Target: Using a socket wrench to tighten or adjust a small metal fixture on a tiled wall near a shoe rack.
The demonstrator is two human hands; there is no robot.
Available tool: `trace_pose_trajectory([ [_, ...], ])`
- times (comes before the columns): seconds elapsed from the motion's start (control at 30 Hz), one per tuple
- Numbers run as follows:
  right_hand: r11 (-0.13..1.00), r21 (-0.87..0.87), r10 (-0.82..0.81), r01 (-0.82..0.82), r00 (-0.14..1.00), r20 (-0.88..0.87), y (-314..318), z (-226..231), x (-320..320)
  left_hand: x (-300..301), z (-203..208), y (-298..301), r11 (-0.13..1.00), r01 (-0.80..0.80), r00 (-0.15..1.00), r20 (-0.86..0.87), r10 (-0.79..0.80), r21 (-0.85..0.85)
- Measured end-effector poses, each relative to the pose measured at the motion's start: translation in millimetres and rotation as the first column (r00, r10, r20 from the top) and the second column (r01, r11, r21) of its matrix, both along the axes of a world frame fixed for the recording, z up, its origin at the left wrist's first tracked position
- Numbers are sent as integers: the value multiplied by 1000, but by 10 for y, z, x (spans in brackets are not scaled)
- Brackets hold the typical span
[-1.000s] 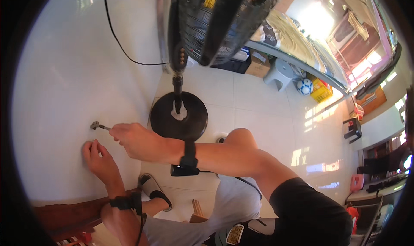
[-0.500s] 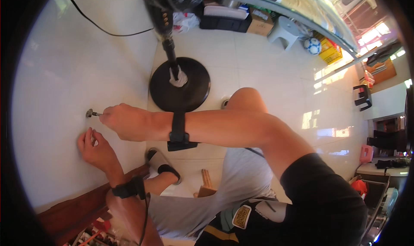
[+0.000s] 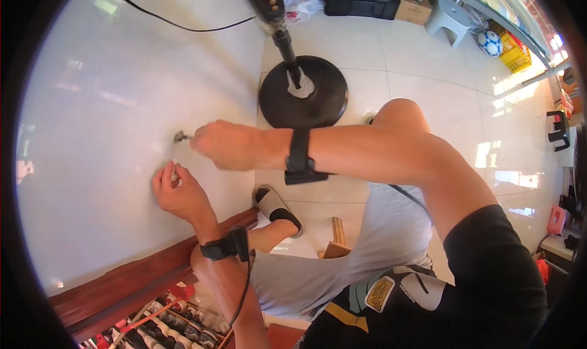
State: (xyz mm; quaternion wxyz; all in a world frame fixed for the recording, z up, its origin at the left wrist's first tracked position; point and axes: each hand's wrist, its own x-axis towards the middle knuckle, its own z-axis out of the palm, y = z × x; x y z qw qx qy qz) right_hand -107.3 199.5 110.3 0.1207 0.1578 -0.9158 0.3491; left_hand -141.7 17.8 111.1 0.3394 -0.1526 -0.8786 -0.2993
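My right hand (image 3: 223, 146) is closed round a small metal tool (image 3: 180, 137) with a thin shaft and a dark, rounded head. The tool's head is at the white wall (image 3: 122, 184); I cannot make out its exact kind, and most of its handle is hidden in the fist. Just below it, my left hand (image 3: 181, 193) is raised close to the wall. Its thumb and fingers are bent together in a pinch around a small pale thing (image 3: 175, 176), mostly covered by the fingers. Black straps circle both wrists.
A standing fan's round black base (image 3: 333, 98) is on the tiled floor beyond my right forearm. A dark red wooden ledge (image 3: 153, 269) runs along the wall's lower edge, beside shoes (image 3: 159, 324). Farther off are a grey plastic stool (image 3: 449, 18), a ball (image 3: 490, 43) and boxes (image 3: 414, 6).
The whole view has shifted, so hands, fan and floor appear farther right. Both hands keep nearly the same places at the wall, the right one slightly blurred.
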Motion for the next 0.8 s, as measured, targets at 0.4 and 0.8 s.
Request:
trace_pose_trajectory([
  [0.4,979,-201,-43,-13,962,-271,-7,-39,57,34,74,-46,998,19,998,50,-23,67],
  [0.8,958,-283,-14,-40,983,-186,46,115,30,43,64,-61,994,30,990,137,-45,106],
])
